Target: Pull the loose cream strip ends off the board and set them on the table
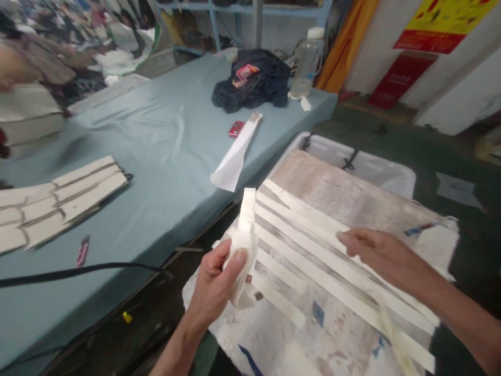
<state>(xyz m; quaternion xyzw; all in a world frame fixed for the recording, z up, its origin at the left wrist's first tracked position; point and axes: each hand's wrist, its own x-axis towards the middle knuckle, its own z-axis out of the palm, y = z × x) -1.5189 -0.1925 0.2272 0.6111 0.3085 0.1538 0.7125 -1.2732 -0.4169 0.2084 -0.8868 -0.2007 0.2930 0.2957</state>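
My left hand (219, 284) is closed around a bunch of cream fabric strips (246, 230), held upright above the near edge of a stained cloth (332, 193). Several long cream strips (313, 245) lie side by side across that cloth. My right hand (376, 250) rests on them with its fingers curled down onto one strip, fingertips pointing left. Whether it grips the strip or only presses on it is unclear.
The cloth covers a white bin (376, 169). To the left stands a long table with a grey-blue cover (156, 136). On it lie stacked cream pieces (58, 201), a white strip (235, 156), a red phone (236, 128), a dark garment (252, 81) and a plastic bottle (309, 62). A black strap (78, 272) crosses the table's near edge.
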